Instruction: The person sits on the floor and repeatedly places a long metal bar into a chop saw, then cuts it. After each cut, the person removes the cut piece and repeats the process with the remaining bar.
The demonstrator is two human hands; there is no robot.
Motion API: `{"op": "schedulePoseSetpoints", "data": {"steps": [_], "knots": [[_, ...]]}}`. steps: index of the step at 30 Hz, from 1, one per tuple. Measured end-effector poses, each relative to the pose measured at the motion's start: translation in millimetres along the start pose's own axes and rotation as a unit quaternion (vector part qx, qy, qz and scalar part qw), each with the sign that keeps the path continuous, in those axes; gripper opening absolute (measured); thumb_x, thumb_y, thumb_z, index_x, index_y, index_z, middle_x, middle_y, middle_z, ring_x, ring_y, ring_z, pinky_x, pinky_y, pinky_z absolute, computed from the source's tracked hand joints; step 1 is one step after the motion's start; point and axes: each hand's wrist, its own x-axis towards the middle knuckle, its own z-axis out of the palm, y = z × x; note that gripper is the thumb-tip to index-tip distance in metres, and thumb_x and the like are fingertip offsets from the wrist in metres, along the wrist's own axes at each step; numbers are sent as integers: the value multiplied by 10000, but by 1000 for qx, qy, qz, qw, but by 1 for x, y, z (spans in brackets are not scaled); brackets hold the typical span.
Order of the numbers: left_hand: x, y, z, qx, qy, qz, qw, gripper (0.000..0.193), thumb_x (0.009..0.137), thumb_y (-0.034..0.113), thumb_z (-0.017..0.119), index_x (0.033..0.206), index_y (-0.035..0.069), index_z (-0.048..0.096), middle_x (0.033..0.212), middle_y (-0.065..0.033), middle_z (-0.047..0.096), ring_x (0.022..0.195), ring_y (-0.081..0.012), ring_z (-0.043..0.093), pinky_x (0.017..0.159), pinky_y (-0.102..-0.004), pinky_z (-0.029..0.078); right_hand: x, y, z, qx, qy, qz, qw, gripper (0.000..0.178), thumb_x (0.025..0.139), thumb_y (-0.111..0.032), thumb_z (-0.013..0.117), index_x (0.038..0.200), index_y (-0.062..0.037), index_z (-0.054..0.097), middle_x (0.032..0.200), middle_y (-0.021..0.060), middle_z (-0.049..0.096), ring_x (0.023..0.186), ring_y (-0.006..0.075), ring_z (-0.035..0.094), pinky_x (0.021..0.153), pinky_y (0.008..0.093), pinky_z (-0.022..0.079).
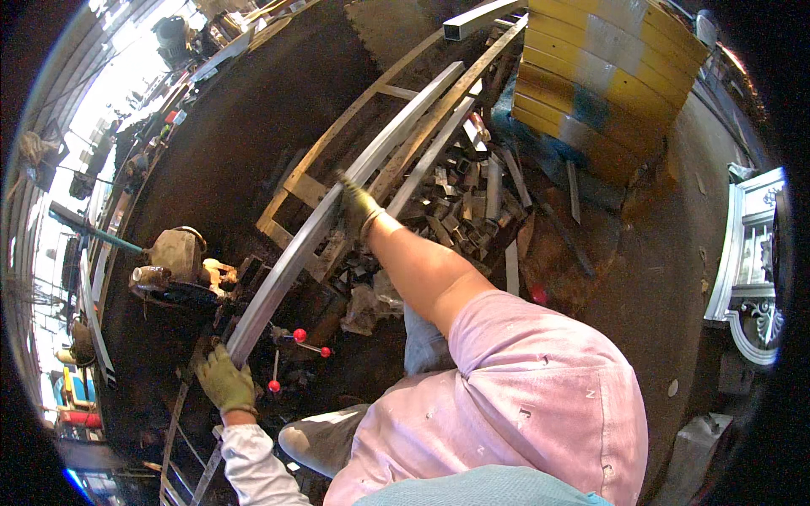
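Closest to me is a person in a soft, wrinkly pink shirt [540, 379]. Their left hand [226, 390], in a yellow-green glove, is at the low end of a long grey metal bar [291, 257]. I can't tell how tightly those fingers close, because the tips are in the dark. The right hand [361, 202] is farther up, with its gloved fingers bent over the bar and holding it.

The bar slants up from the left hand, past the right one. It has flat, smooth, shiny sides. I think it is stiff and a bit heavy, hard to break, and maybe slippery, so two hands set well apart are best.

Just beside the low end are round, shiny red knobs [299, 336] on thin rods. Left of the bar sits a chunky, dusty machine [175, 253]. Past the right arm is a heap of metal scraps [460, 194], all hard, with sharp corners. A thin, brownish frame [314, 160] lies behind the bar. Farthest off stands a big yellow stack [548, 59] with long, straight ridges.
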Motion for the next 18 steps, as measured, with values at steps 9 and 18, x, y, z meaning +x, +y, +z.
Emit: {"op": "schedulePoseSetpoints", "data": {"steps": [9,18], "knots": [[-50,-138,63,1,-22,-124,992,720,738,95,747,1430,77,549,1371,-172,615,1344,-349,534,1241,-482,316,-125,42,127,40,-38,93,994,706,858,-541,832,1297,-28,626,1305,193,689,1215,322,642,1127,462,460],[63,-111,-6,-63,193,108,973,533,863,94,647,1393,69,604,1395,-149,629,1364,-385,532,1245,-527,314,-285,-1,53,242,-10,72,968,506,925,-423,794,1248,-74,621,1239,131,654,1158,319,598,1093,516,465]]}}
